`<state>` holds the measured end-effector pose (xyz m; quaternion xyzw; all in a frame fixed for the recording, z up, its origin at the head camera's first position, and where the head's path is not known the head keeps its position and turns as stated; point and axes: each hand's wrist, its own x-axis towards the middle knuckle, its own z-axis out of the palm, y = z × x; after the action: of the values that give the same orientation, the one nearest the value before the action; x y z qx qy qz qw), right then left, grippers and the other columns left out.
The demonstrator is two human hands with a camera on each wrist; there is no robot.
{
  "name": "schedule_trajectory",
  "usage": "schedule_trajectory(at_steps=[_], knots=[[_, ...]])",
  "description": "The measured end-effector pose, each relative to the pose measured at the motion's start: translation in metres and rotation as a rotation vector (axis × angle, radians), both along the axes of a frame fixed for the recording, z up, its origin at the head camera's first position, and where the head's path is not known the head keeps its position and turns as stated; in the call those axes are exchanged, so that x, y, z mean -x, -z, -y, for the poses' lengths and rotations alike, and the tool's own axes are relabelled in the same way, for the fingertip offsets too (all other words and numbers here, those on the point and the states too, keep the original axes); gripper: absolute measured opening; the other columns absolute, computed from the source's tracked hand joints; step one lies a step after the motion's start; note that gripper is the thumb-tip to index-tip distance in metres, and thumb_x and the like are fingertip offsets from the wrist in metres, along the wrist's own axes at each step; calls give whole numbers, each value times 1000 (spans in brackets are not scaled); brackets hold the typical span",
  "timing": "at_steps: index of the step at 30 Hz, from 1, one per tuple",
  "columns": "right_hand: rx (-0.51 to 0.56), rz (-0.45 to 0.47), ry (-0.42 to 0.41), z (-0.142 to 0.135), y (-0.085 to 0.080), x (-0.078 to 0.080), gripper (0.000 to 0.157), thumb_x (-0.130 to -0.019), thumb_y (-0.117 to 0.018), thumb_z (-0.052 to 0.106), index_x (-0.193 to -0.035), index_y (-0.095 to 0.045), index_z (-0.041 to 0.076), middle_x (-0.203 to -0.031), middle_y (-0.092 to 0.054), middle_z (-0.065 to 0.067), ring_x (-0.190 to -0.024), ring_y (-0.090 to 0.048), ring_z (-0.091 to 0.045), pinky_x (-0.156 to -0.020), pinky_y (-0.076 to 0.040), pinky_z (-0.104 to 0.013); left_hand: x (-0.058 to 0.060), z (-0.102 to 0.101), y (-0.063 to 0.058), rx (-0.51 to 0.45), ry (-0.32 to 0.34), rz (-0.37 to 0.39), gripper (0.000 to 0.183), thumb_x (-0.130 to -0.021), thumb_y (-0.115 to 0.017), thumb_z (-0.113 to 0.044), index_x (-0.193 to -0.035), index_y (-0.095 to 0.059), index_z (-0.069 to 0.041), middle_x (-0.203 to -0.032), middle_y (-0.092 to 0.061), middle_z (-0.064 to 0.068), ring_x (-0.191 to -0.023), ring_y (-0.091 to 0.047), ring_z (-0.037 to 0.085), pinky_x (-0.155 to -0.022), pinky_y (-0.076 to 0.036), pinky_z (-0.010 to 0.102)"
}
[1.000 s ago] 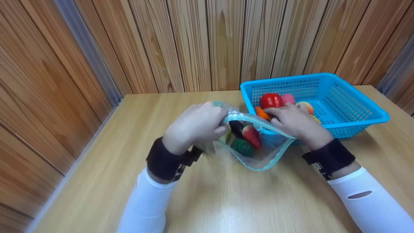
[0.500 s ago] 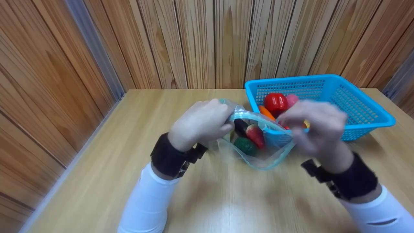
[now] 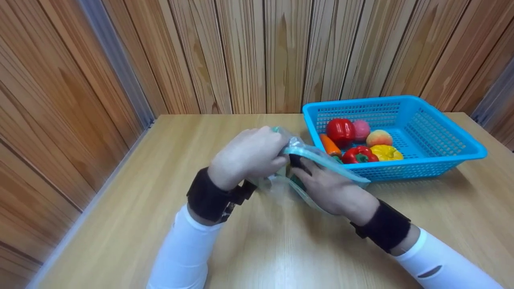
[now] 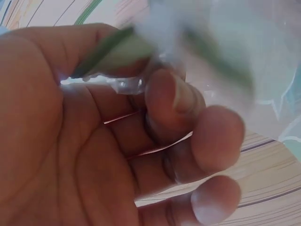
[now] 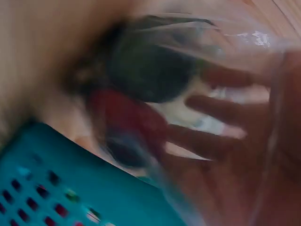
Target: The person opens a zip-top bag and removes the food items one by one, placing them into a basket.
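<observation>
My left hand (image 3: 253, 154) pinches the rim of a clear plastic zip bag (image 3: 309, 152) with a teal edge, holding it up over the table. In the left wrist view the thumb and index finger meet on the plastic (image 4: 129, 84). My right hand (image 3: 331, 186) reaches into the bag's mouth. The right wrist view shows its fingers (image 5: 207, 141) spread and fairly straight beside a dark green rounded piece (image 5: 150, 70) and a red piece (image 5: 124, 113). A dark purple piece (image 5: 124, 150) lies by the red one. From the head, the hand hides most of the contents.
A blue perforated basket (image 3: 433, 160) stands right of the bag. Inside are red bell peppers (image 3: 340, 131), a yellow pepper (image 3: 386, 153), a peach (image 3: 379, 138), a pink ball-like piece (image 3: 361, 130) and a carrot (image 3: 330, 144). Wood-panelled walls (image 3: 241, 56) bound the table (image 3: 192, 132).
My right hand has left the basket, drawn back to the right, then swung left into the bag. The bag's mouth has narrowed around it. My left hand keeps its hold on the rim.
</observation>
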<state>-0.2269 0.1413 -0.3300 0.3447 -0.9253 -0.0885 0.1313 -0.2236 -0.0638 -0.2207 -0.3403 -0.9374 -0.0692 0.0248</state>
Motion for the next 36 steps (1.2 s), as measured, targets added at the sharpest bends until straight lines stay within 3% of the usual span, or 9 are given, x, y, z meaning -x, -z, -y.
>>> schedule_trajectory(at_steps=[4, 10, 15, 18, 20, 25, 29, 32, 36], knots=[[-158, 25, 35, -1, 9, 0, 81, -85, -77, 38, -153, -39, 14, -159, -28, -23, -143, -30, -42, -108, -42, -55, 0, -2, 0, 23, 9, 17, 14, -98, -54, -20, -101, -63, -10, -83, -55, 2, -69, -57, 18, -60, -47, 25], [-116, 23, -17, 3, 12, -2, 86, -85, -59, 70, -148, -47, 13, -144, -50, -20, -124, -52, -35, -84, -57, -37, 1, -2, 0, 31, 1, 19, 13, -97, -55, -19, -102, -65, -10, -84, -55, 2, -72, -57, 18, -62, -47, 25], [96, 106, -20, 7, -1, -6, 66, -83, -70, 57, -132, -61, 13, -103, -66, -7, -83, -57, -18, -59, -45, -21, 1, 1, -1, 15, -11, 6, 12, -96, -54, -17, -100, -64, -10, -83, -55, 2, -71, -57, 18, -60, -45, 26], [300, 136, -54, 7, -17, -14, 50, -85, -70, 49, -120, -63, 14, -95, -64, -3, -76, -55, -12, -59, -44, -20, 1, 2, -1, 12, -17, -10, 11, -95, -54, -16, -98, -63, -10, -83, -56, 3, -69, -56, 18, -59, -45, 26], [425, 58, -164, 4, -28, -20, 43, -86, -69, 45, -112, -63, 12, -90, -66, -2, -71, -58, -12, -58, -48, -21, 1, 2, -2, 5, -21, -6, 11, -95, -54, -16, -98, -62, -11, -82, -57, 3, -68, -56, 18, -58, -46, 26], [699, -320, -569, -6, -53, -32, 43, -93, -63, 46, -99, -65, 4, -79, -70, -6, -60, -64, -17, -55, -55, -28, 2, 1, -3, 6, -26, -5, 11, -96, -54, -18, -99, -63, -11, -83, -58, 3, -68, -56, 17, -58, -46, 26], [1024, -583, -781, -10, -69, -29, 48, -93, -65, 45, -93, -65, -4, -78, -69, -14, -62, -65, -26, -70, -58, -26, 1, 1, -2, 1, -16, -3, 10, -96, -54, -17, -99, -62, -11, -81, -56, 2, -67, -56, 16, -57, -45, 25], [1244, -748, -666, -20, -78, -20, 53, -91, -68, 49, -92, -64, -3, -82, -70, -19, -67, -65, -34, -81, -55, -21, 1, 1, -1, -4, -8, -5, 8, -96, -54, -16, -96, -61, -11, -79, -55, 1, -66, -55, 16, -57, -44, 25], [1202, -704, -213, -51, -79, 1, 52, -91, -66, 52, -110, -66, 3, -96, -72, -19, -73, -63, -34, -81, -45, -12, 1, 1, 0, -3, -10, 2, 8, -96, -54, -15, -94, -60, -11, -78, -54, 1, -65, -55, 16, -56, -44, 25]])
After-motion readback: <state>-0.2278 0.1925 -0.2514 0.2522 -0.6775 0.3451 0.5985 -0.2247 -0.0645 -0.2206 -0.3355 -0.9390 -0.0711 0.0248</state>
